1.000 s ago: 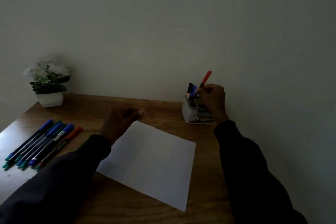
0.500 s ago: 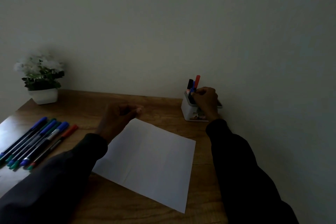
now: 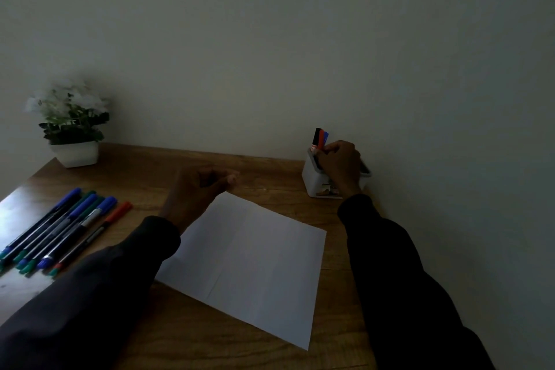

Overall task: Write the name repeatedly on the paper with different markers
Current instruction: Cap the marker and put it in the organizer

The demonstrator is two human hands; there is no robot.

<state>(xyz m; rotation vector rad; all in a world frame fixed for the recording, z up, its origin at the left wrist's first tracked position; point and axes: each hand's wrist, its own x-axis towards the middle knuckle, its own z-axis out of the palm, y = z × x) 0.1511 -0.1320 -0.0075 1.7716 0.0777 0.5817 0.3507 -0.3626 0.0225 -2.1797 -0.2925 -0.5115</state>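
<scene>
Markers point(image 3: 69, 228) lie in a row at the left of the table point(image 3: 270, 177), in front of a potted plant point(image 3: 72, 126). The left hand point(image 3: 195, 192) rests at the far corner of the paper point(image 3: 255, 264), fingers loosely curled, holding nothing. The paper lies flat mid-table. At right, the right hand point(image 3: 342, 162) curls over a white holder point(image 3: 313, 180), against its upright markers point(image 3: 320, 138); whether it pinches one I cannot tell.

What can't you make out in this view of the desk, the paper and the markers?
All in the head view:
- The right hand covers the holder opening, so whether it grips a marker is hidden.
- The left hand has curled fingers in dim light; anything held is unclear.
- The paper has its near-left corner under the left sleeve.
- The pens have print too small to read.
- The flowers are blurred.
</scene>
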